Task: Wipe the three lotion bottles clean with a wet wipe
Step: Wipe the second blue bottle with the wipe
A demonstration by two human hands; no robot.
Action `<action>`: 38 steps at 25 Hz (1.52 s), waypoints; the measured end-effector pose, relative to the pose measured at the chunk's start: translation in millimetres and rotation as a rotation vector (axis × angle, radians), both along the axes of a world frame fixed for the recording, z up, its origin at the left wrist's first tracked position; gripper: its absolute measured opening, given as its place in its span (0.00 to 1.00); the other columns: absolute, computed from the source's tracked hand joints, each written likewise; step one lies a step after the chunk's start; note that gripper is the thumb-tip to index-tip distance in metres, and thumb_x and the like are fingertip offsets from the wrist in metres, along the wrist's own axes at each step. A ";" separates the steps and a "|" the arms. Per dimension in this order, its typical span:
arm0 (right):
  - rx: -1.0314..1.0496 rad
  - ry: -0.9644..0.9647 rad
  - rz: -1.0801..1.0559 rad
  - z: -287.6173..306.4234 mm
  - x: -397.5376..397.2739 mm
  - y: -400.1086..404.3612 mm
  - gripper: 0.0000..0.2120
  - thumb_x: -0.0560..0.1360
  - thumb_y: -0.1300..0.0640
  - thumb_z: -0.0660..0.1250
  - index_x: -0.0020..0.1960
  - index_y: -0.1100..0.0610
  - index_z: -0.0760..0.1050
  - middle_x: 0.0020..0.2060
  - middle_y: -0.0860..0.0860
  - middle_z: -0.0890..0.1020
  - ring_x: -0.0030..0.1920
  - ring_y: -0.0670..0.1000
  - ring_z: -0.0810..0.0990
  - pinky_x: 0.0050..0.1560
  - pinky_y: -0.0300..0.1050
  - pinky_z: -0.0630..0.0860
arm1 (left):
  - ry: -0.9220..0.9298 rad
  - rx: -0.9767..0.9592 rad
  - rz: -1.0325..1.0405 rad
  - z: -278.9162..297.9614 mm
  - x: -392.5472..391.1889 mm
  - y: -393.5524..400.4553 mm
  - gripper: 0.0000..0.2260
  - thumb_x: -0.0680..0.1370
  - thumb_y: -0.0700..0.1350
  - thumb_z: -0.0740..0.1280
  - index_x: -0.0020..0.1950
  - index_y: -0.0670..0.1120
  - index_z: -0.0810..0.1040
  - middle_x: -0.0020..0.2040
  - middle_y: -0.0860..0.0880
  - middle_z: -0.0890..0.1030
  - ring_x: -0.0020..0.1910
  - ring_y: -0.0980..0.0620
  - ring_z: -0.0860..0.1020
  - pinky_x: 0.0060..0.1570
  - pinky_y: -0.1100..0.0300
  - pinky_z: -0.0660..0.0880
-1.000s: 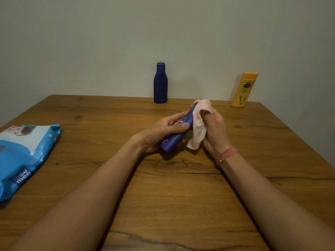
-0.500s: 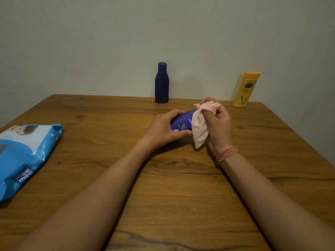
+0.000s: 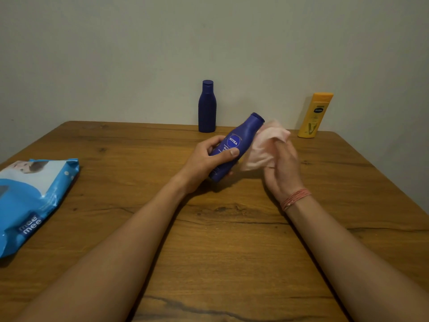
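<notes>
I have one view only, head-worn and wide-angle. It looks forward and down across the wooden table (image 3: 209, 263) toward its far edge and the wall (image 3: 209, 43). Both forearms enter from the near edge, close under the lens.

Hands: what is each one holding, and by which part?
The left hand grips the Nivea bottle around its lower body. The right hand holds a bunched wipe at its top, beside the bottle's neck.
</notes>
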State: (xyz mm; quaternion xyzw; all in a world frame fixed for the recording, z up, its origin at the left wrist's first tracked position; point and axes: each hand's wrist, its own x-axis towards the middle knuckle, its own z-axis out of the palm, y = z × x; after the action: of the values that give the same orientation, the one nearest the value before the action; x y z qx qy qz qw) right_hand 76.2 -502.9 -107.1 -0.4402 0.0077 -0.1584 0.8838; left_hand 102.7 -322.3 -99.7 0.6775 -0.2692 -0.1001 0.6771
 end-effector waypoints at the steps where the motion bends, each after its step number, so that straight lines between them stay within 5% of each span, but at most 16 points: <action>1: -0.082 -0.019 0.093 1.4 -3.2 7.0 0.23 0.78 0.51 0.66 0.69 0.60 0.70 0.56 0.59 0.79 0.55 0.58 0.77 0.53 0.53 0.78 | 0.025 0.007 -0.026 -0.6 1.0 1.0 0.26 0.72 0.54 0.72 0.65 0.43 0.74 0.50 0.47 0.81 0.40 0.51 0.81 0.37 0.60 0.78; 4: -0.121 -0.082 0.274 3.1 -6.6 15.2 0.26 0.75 0.47 0.68 0.68 0.59 0.70 0.58 0.56 0.80 0.58 0.58 0.77 0.61 0.59 0.73 | 0.262 -0.008 -0.255 2.1 -0.3 3.8 0.26 0.72 0.58 0.73 0.63 0.43 0.73 0.43 0.49 0.80 0.33 0.55 0.78 0.30 0.66 0.76; 7: -0.073 -0.090 0.299 1.7 -7.0 11.1 0.24 0.76 0.45 0.66 0.65 0.59 0.71 0.56 0.55 0.81 0.55 0.57 0.79 0.51 0.57 0.76 | 0.557 -0.168 -0.500 3.2 -2.0 8.9 0.31 0.71 0.58 0.74 0.68 0.45 0.69 0.45 0.46 0.79 0.33 0.56 0.78 0.30 0.68 0.77; 11: 0.000 0.007 0.178 -4.1 -1.2 6.0 0.26 0.60 0.41 0.80 0.52 0.54 0.80 0.42 0.53 0.76 0.42 0.52 0.72 0.45 0.49 0.69 | 0.358 0.019 -0.359 1.7 -3.3 -2.5 0.37 0.66 0.57 0.78 0.71 0.49 0.68 0.54 0.49 0.81 0.46 0.53 0.79 0.44 0.60 0.78; 13: -0.008 0.007 0.138 -5.2 1.2 1.6 0.28 0.59 0.42 0.81 0.52 0.54 0.78 0.41 0.53 0.75 0.40 0.50 0.72 0.40 0.44 0.70 | 0.330 0.023 -0.322 2.4 -2.6 -4.6 0.32 0.71 0.54 0.74 0.72 0.47 0.67 0.53 0.50 0.82 0.46 0.52 0.78 0.44 0.61 0.77; 17: 0.064 -0.080 0.138 -4.2 0.0 1.4 0.19 0.69 0.50 0.74 0.57 0.58 0.76 0.51 0.56 0.80 0.56 0.55 0.77 0.60 0.54 0.74 | 0.573 -0.183 -0.484 3.2 -3.1 3.7 0.29 0.74 0.54 0.71 0.68 0.41 0.68 0.51 0.40 0.82 0.39 0.50 0.80 0.37 0.62 0.79; 22: -0.026 -0.182 0.327 5.8 -7.1 5.9 0.33 0.63 0.45 0.78 0.62 0.58 0.72 0.54 0.54 0.81 0.59 0.52 0.79 0.57 0.48 0.78 | 0.722 -0.212 -0.648 5.0 -0.9 12.0 0.26 0.77 0.53 0.69 0.67 0.36 0.72 0.41 0.40 0.81 0.32 0.51 0.81 0.30 0.62 0.79; 26: 0.041 -0.210 0.405 5.3 -8.3 4.2 0.31 0.68 0.47 0.74 0.66 0.58 0.71 0.59 0.55 0.80 0.63 0.53 0.77 0.58 0.49 0.78 | 0.759 -0.251 -0.692 8.4 -2.9 14.1 0.24 0.79 0.53 0.66 0.67 0.37 0.74 0.40 0.41 0.80 0.32 0.51 0.80 0.30 0.63 0.79; 30: -0.062 -0.072 0.253 0.4 -5.2 5.0 0.29 0.61 0.43 0.79 0.55 0.57 0.75 0.52 0.55 0.81 0.57 0.57 0.78 0.65 0.62 0.73 | 0.686 -0.061 -0.584 8.0 -8.0 6.7 0.24 0.80 0.58 0.59 0.68 0.43 0.69 0.41 0.44 0.79 0.33 0.52 0.79 0.30 0.64 0.76; 36: -0.159 -0.100 0.237 6.8 -11.0 11.7 0.14 0.81 0.54 0.60 0.65 0.57 0.72 0.55 0.58 0.81 0.53 0.55 0.81 0.56 0.54 0.79 | 0.598 -0.021 -0.407 7.8 -12.5 -3.9 0.28 0.81 0.65 0.50 0.65 0.44 0.72 0.43 0.43 0.78 0.36 0.49 0.76 0.35 0.59 0.74; 38: -0.278 0.013 0.291 8.6 -15.5 19.6 0.09 0.80 0.56 0.62 0.61 0.52 0.72 0.45 0.59 0.80 0.37 0.53 0.81 0.39 0.51 0.81 | 0.542 -0.037 -0.325 8.4 -11.8 -5.1 0.27 0.82 0.64 0.50 0.61 0.43 0.73 0.43 0.43 0.78 0.37 0.49 0.76 0.37 0.57 0.75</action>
State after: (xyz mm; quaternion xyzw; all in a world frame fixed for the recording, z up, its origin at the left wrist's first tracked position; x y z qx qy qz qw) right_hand 60.6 -483.3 -98.5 -0.5555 -0.0724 -0.0258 0.8280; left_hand 90.9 -327.4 -91.3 0.5619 -0.1851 -0.3791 0.7115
